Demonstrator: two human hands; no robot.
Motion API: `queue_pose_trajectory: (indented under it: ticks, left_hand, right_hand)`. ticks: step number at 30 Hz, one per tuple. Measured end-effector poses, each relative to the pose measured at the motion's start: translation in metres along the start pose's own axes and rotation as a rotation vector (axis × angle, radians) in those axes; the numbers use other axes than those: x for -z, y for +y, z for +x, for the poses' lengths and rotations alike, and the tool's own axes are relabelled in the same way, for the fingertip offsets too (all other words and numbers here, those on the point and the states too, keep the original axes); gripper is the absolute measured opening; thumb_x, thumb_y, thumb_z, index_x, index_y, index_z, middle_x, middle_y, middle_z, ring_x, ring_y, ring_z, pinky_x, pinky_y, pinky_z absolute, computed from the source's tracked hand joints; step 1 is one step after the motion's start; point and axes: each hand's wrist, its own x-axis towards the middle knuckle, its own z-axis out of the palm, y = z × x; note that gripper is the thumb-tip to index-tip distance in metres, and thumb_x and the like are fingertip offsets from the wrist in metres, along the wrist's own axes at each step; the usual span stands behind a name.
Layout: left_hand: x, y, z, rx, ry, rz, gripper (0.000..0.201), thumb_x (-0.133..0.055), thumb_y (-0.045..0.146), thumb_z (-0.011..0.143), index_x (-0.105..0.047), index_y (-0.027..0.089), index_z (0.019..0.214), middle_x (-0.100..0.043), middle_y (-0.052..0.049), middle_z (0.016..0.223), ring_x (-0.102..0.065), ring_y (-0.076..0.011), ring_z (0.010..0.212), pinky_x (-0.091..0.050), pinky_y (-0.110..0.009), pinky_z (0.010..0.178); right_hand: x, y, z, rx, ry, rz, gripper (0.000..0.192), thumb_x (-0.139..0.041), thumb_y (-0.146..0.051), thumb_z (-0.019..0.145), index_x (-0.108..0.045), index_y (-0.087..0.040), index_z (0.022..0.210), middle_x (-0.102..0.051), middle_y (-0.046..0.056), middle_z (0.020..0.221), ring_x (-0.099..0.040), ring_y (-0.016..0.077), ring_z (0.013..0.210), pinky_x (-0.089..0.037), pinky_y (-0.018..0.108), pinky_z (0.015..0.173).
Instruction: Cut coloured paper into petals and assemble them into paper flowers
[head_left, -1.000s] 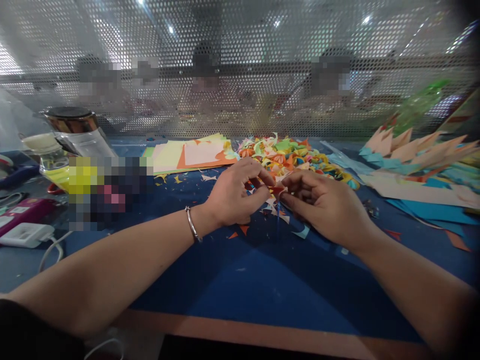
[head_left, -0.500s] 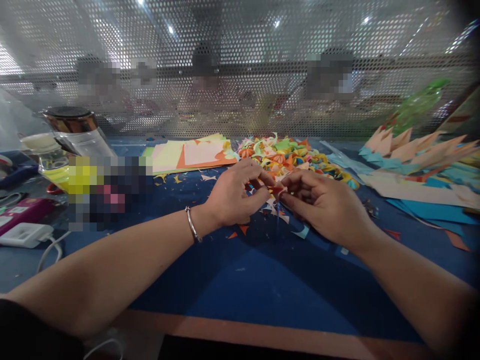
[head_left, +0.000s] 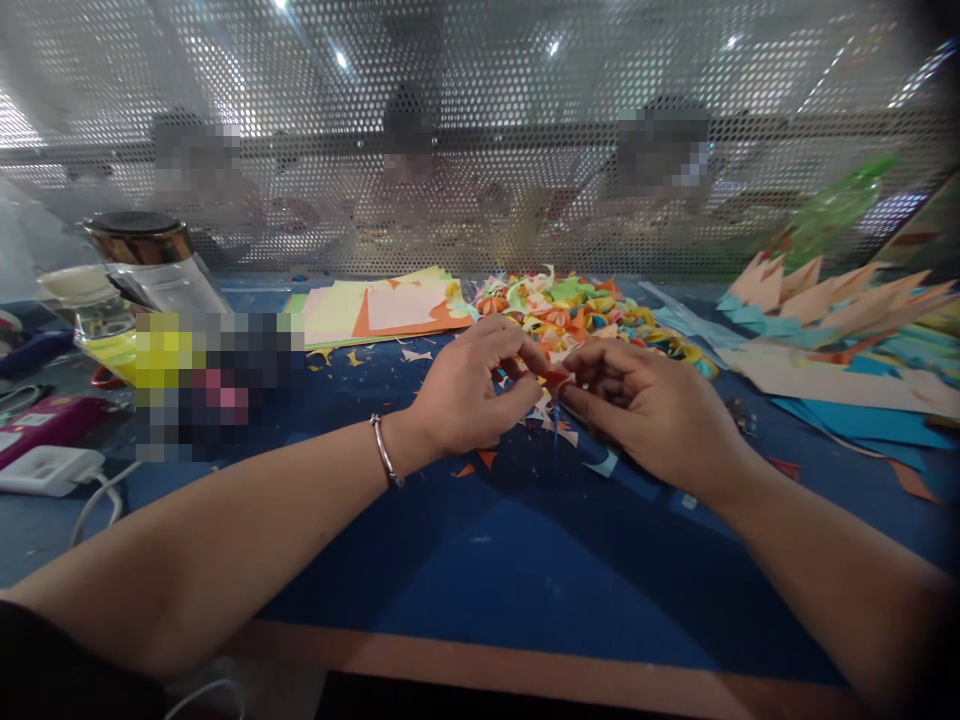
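A small orange piece of paper (head_left: 555,380) is held between my two hands, over the blue table. My left hand (head_left: 480,385), with a silver bangle at its wrist, pinches the paper's left side between thumb and fingers. On the other side my right hand (head_left: 645,410) grips it with thumb and forefinger, the remaining fingers curled. Much of the paper is covered by my fingertips. Just behind both hands lies a heap of colourful folded paper pieces (head_left: 577,305). Cut scraps, among them a pale blue scrap (head_left: 602,463), are scattered on the table around and below the hands.
Coloured paper sheets (head_left: 397,305) lie stacked behind my left hand. At the left stand a lidded bottle (head_left: 161,265) and a white charger (head_left: 52,470) with its cable. Folded peach paper points (head_left: 817,290) and blue sheets (head_left: 862,425) sit right. A perforated metal screen (head_left: 480,220) closes the back.
Both hands stay almost in place, still holding the orange paper. Only slight shifts of the fingers and the paper show.
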Motion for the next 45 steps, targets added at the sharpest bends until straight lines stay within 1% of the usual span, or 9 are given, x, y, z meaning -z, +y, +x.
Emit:
queue_pose_trajectory:
  ticks: [4,9,13,21,25,30,36,41,45]
  left_hand:
    - [0.0,0.0,0.0,-0.025,-0.006,-0.013,0.013,-0.06,0.01,0.083,-0.066,0.021,0.084,-0.063,-0.005,0.094,-0.062,-0.0148,0.082,-0.055,-0.033,0.08]
    - [0.0,0.001,0.001,0.0,-0.013,0.006,0.014,-0.06,0.01,0.084,-0.065,0.022,0.085,-0.065,-0.005,0.097,-0.063,-0.0153,0.086,-0.055,-0.032,0.08]
    - [0.0,0.0,0.001,-0.013,-0.008,0.011,0.013,-0.06,0.009,0.084,-0.064,0.021,0.085,-0.066,-0.005,0.096,-0.064,-0.0142,0.083,-0.056,-0.031,0.078]
    - [-0.004,-0.014,0.0,-0.213,0.076,0.044,0.013,-0.059,0.01,0.082,-0.066,0.02,0.087,-0.066,-0.003,0.09,-0.063,-0.0122,0.077,-0.058,-0.029,0.071]
    - [-0.006,-0.017,-0.001,-0.268,0.094,0.059,0.012,-0.06,0.011,0.083,-0.067,0.019,0.088,-0.067,-0.003,0.09,-0.064,-0.0118,0.079,-0.058,-0.027,0.07]
    - [-0.007,-0.018,-0.002,-0.24,0.098,0.067,0.013,-0.06,0.011,0.083,-0.067,0.02,0.089,-0.067,-0.002,0.091,-0.064,-0.0115,0.078,-0.058,-0.027,0.071]
    - [-0.007,-0.016,-0.002,-0.194,0.075,0.077,0.011,-0.061,0.013,0.083,-0.067,0.02,0.089,-0.068,-0.003,0.092,-0.064,-0.0125,0.079,-0.058,-0.029,0.074]
    - [-0.007,-0.013,-0.001,-0.158,0.024,0.067,0.008,-0.06,0.014,0.083,-0.062,0.021,0.086,-0.069,-0.004,0.094,-0.065,-0.0128,0.079,-0.058,-0.03,0.076]
    - [-0.007,-0.014,0.0,-0.106,-0.018,0.049,0.008,-0.059,0.016,0.082,-0.061,0.021,0.088,-0.071,-0.004,0.096,-0.066,-0.0126,0.078,-0.057,-0.03,0.074]
  right_hand:
    - [-0.001,0.0,0.0,-0.021,-0.01,0.032,0.029,-0.072,-0.047,0.085,-0.065,-0.022,0.097,-0.067,0.002,0.073,-0.06,0.0154,0.056,-0.045,0.03,0.049]
    - [-0.001,0.0,-0.001,-0.036,-0.009,0.064,0.03,-0.072,-0.048,0.085,-0.065,-0.021,0.096,-0.066,0.002,0.074,-0.058,0.0143,0.056,-0.047,0.03,0.05]
    - [-0.002,0.002,-0.001,-0.029,-0.014,0.054,0.031,-0.074,-0.049,0.086,-0.065,-0.022,0.097,-0.066,0.002,0.074,-0.057,0.0141,0.056,-0.046,0.03,0.051]
    - [-0.001,0.005,-0.001,-0.013,-0.004,0.032,0.027,-0.072,-0.046,0.087,-0.066,-0.021,0.097,-0.066,0.002,0.074,-0.056,0.0131,0.054,-0.045,0.029,0.05]
    - [-0.001,0.005,-0.001,-0.037,-0.01,0.045,0.029,-0.073,-0.047,0.087,-0.066,-0.022,0.098,-0.067,0.002,0.075,-0.057,0.0137,0.053,-0.045,0.029,0.049]
    - [-0.002,0.004,-0.001,-0.043,0.003,0.051,0.025,-0.071,-0.043,0.085,-0.066,-0.021,0.098,-0.066,0.002,0.075,-0.059,0.0139,0.054,-0.047,0.03,0.05]
    - [-0.002,0.003,0.0,-0.041,0.011,0.04,0.025,-0.072,-0.043,0.083,-0.065,-0.021,0.096,-0.066,0.002,0.074,-0.06,0.0149,0.057,-0.047,0.029,0.05]
    - [-0.002,0.004,-0.001,-0.029,0.002,0.039,0.029,-0.072,-0.047,0.085,-0.065,-0.021,0.096,-0.067,0.002,0.075,-0.058,0.0132,0.054,-0.045,0.028,0.048]
    - [-0.002,0.004,0.0,-0.03,-0.016,0.03,0.033,-0.074,-0.052,0.086,-0.065,-0.021,0.096,-0.068,0.002,0.076,-0.058,0.0132,0.054,-0.044,0.028,0.048]
